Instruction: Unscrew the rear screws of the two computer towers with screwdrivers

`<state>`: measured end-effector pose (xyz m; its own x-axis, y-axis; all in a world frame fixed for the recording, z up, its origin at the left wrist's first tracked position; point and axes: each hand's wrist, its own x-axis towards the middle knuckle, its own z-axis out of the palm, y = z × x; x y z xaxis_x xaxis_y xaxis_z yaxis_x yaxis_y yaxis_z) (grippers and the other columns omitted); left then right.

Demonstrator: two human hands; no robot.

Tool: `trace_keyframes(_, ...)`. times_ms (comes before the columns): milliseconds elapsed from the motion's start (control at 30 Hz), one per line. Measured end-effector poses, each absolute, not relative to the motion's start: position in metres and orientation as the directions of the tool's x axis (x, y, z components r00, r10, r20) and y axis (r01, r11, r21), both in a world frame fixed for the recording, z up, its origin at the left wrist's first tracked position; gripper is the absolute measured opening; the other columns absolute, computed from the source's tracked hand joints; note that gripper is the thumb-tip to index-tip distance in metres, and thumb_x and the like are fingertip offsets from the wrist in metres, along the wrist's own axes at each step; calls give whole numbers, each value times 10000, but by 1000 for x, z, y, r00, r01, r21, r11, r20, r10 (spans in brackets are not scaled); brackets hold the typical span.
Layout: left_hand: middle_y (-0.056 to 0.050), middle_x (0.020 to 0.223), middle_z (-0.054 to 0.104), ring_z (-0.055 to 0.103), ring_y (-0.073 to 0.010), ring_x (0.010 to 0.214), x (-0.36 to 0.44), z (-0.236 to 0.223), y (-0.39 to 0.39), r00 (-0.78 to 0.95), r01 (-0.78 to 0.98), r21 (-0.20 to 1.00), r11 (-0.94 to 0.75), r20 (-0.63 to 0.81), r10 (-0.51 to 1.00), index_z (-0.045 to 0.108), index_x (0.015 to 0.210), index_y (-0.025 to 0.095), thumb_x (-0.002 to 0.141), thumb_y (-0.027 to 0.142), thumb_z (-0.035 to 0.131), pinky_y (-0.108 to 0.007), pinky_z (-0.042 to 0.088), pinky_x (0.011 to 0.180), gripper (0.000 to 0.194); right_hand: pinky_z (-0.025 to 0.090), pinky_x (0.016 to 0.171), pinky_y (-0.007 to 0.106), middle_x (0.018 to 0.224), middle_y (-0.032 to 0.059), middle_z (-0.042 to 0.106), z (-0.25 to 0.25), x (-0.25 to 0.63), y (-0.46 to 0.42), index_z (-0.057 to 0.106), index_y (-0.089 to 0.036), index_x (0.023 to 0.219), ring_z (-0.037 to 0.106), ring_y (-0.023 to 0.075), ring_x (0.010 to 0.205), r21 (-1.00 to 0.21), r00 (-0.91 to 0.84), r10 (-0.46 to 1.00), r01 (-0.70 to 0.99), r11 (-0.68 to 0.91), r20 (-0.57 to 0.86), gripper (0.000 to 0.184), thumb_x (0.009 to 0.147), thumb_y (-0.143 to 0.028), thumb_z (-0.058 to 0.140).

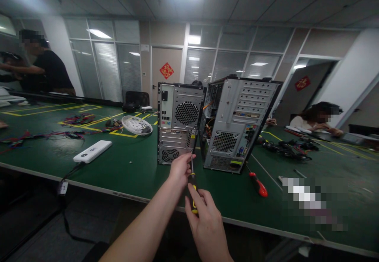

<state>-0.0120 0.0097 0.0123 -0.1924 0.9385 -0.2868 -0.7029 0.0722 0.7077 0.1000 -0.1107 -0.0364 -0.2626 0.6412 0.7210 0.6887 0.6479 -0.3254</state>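
Note:
Two computer tower cases stand rear-side toward me on a green table (130, 171). The left case (179, 121) is closed; the right case (237, 123) has its side open with wires showing. My right hand (207, 222) grips the yellow-and-black handle of a screwdriver (193, 183). Its shaft points up at the lower right rear edge of the left case. My left hand (180, 169) pinches the shaft near the tip, right beside the case.
A red-handled screwdriver (258, 185) lies by the right case. A white box (92, 151) with a cable, a white fan grille (136, 125) and coloured wire bundles (44, 135) are on the left. Black cables (286, 148) lie right. Other people sit at both far ends.

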Motion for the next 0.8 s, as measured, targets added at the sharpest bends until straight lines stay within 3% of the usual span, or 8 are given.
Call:
trace_keyframes(167, -49, 857, 753, 282, 0, 423, -12, 13, 7, -188, -715, 697, 48, -258, 948, 705, 882, 123, 679, 208, 812, -175, 169, 386, 244, 608, 700, 308, 1058, 118, 651, -35, 101, -110, 632, -192, 1391, 729, 199, 815, -336, -226, 632, 690, 641, 742, 390, 1060, -279, 447)
trace_keyframes(567, -51, 836, 749, 270, 7, 422, -12, 15, 6, -192, -718, 695, 41, -255, 948, 734, 902, 115, 709, 220, 827, -167, 166, 389, 239, 613, 762, 294, 1082, 124, 664, -35, 102, -110, 623, -212, 1416, 718, 193, 874, -357, -204, 616, 661, 660, 761, 394, 1043, -251, 502)
trace_keyframes(800, -62, 838, 756, 265, 11, 406, -12, 20, 5, -176, -754, 655, 56, -282, 943, 694, 857, 106, 743, 176, 797, -153, 171, 375, 169, 604, 721, 294, 1052, 107, 662, -34, 101, -110, 614, -213, 1417, 712, 188, 837, -347, -186, 602, 671, 655, 776, 390, 1048, -263, 499)
